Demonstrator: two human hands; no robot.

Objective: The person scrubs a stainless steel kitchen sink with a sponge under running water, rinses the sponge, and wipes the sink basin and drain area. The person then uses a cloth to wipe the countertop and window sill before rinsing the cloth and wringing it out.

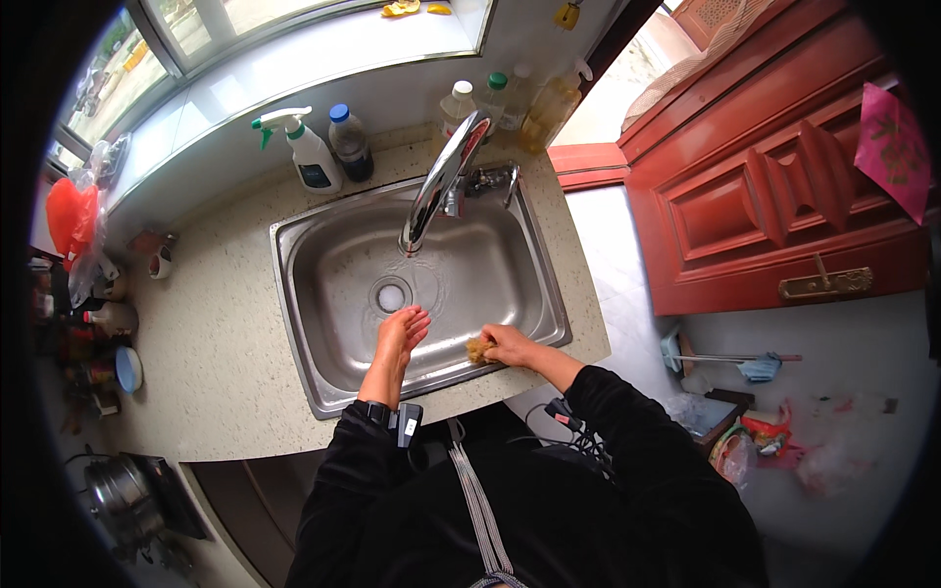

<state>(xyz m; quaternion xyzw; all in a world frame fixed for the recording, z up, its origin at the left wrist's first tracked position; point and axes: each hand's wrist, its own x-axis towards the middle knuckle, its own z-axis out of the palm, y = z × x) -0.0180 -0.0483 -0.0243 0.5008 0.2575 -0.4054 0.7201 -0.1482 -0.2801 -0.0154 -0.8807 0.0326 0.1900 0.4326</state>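
Water runs from the curved chrome faucet (445,184) into the stainless steel sink (485,253). Beneath the stream, close to the drain strainer (391,296), is my left hand (404,328), palm partly turned up and holding nothing that shows. My right hand (503,345) grips a tan, fibrous scrubbing pad (479,350) at the sink's near right edge. A black strap with a small device (409,425) is on my left wrist.
A spray bottle (312,158) and a blue-capped bottle (351,143) stand behind the sink, with more bottles (457,110) right of them. Jars and a bowl (128,369) line the speckled counter's (213,331) left end. A red door (764,191) stands at the right.
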